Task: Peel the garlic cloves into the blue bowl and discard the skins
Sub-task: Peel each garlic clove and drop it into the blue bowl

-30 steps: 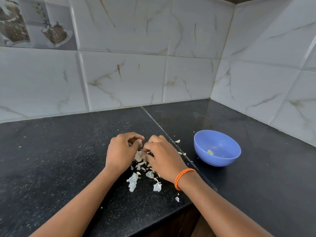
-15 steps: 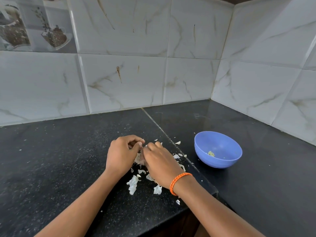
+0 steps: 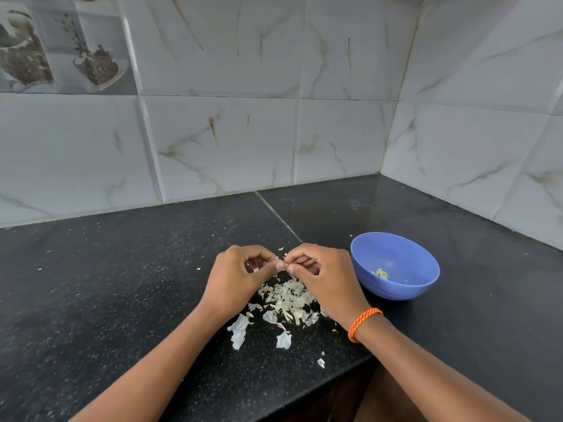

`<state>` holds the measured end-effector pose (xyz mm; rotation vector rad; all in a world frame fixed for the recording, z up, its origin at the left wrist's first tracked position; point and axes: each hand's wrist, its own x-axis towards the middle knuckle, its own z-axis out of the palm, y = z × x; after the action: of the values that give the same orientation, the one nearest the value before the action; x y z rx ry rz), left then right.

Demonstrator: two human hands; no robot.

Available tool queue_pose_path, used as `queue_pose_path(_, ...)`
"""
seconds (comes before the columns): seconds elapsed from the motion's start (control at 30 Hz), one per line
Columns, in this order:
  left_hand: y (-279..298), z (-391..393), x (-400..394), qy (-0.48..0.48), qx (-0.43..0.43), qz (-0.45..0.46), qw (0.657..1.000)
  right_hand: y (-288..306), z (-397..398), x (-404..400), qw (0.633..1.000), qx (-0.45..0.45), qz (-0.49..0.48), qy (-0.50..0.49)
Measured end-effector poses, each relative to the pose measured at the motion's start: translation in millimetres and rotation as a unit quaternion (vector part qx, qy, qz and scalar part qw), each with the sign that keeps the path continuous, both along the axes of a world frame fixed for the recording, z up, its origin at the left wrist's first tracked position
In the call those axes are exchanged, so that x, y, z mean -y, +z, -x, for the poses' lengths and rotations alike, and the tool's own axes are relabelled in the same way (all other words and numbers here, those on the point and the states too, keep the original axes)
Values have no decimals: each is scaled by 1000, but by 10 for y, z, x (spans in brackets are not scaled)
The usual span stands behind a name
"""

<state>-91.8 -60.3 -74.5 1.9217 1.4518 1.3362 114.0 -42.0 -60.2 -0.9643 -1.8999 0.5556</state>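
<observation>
We see both hands meeting above the black table (image 3: 122,300), just over a loose heap of garlic skins (image 3: 286,300). The left hand (image 3: 237,281) has its fingers curled, thumb and forefinger tips pressed together at the point where the two hands touch. The right hand (image 3: 326,278) mirrors it, thumb and forefinger pinched at that same spot, the other fingers folded under. Something small is held between the two pinches; we take it for a garlic clove (image 3: 283,264), but it is almost wholly hidden by the fingertips and we cannot tell whether it is peeled. An orange cord bracelet (image 3: 364,324) circles the right wrist.

The blue bowl (image 3: 396,287) stands on the table just to the right of the right hand, apart from it, with a few pale peeled pieces (image 3: 380,274) lying at its bottom. More skin scraps lie scattered nearer the table's front edge. Marbled wall tiles (image 3: 304,71) rise behind.
</observation>
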Motion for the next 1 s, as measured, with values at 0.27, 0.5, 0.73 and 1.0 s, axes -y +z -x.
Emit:
queue_pose_path(0.27,-5,-11,0,-17,-5,12,1000,-108,59,14,999,-47,-13,-2)
queue_pose_path(0.5,16,-55,17,-1,10,4,1000,-130,52,-45,989,-131,57,26)
queue_pose_path(0.73,15,-68,19,16,-8,-6,1000,-146,78,-43,982,-158,90,55)
queue_pose_path(1.0,31,-86,37,-15,46,-2,999,-99,70,-65,960,-223,141,96)
